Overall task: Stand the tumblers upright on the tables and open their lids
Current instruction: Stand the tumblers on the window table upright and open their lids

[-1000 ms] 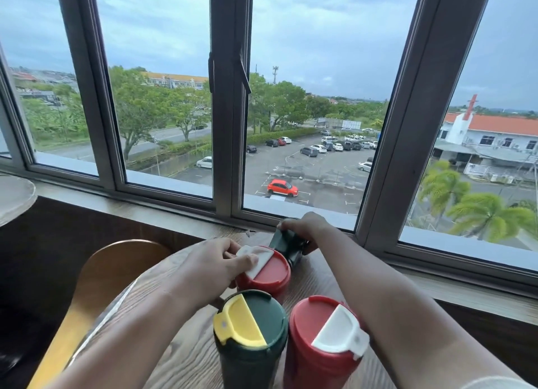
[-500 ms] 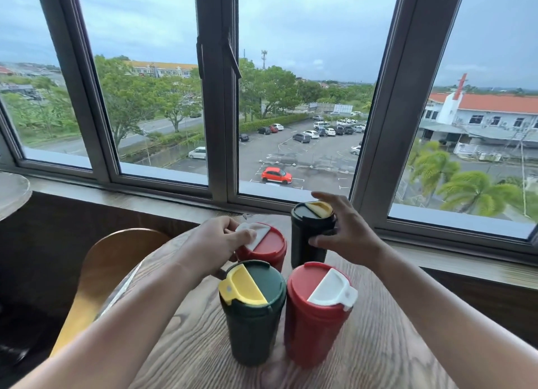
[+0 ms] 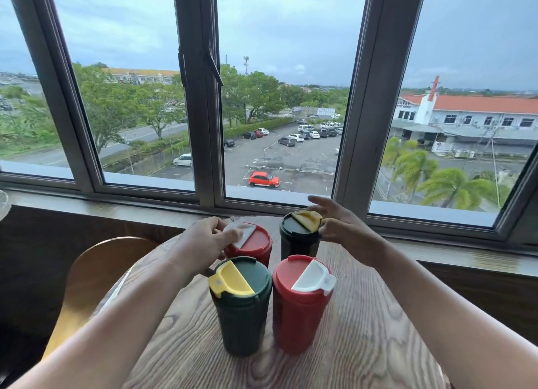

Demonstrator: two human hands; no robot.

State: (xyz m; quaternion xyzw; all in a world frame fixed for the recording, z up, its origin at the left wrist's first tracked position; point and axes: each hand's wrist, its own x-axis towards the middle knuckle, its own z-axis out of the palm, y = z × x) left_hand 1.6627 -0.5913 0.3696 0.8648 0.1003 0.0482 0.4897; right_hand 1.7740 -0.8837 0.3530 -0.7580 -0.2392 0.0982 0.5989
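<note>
Setting: Four tumblers stand upright in a tight two-by-two cluster on a round wooden table [image 3: 364, 345] pushed against a window sill [image 3: 116, 208].
Near row: A dark green tumbler [image 3: 243, 310] with a yellow flip lid [image 3: 231, 281] stands just beside a red tumbler [image 3: 300, 307] with a white flip lid [image 3: 313, 276]; both flaps lie flat.
Far row: A second red tumbler [image 3: 256, 244] and a second green tumbler [image 3: 297, 243] stand behind them, nearer the sill.
Left hand: The left hand [image 3: 203, 243] reaches over the near green tumbler, its thumb and fingers closed in a pinch on the white flap [image 3: 241, 233] of the far red tumbler.
Right hand: The right hand [image 3: 340, 228] has its fingers loosely spread, with fingertips against the rim of the yellow flap [image 3: 307, 219] on the far green tumbler; the flap looks slightly raised, though blur makes that hard to confirm.
In the way: Both forearms flank the near pair, and the left wrist passes close above the near green lid.
Surroundings: A curved wooden chair back [image 3: 96, 275] sits at the table's left edge; a dark wall panel runs under the sill.
Open room: Bare tabletop lies to the right of the cluster and in front of it; the far pair stands close to the table's back edge.
Materials: The tabletop shows bold wavy grain; the tumblers are matte, cylindrical, with ribbed lid collars.
Window: Grey metal window frames [image 3: 203, 112] rise directly behind, over a car park outside.
</note>
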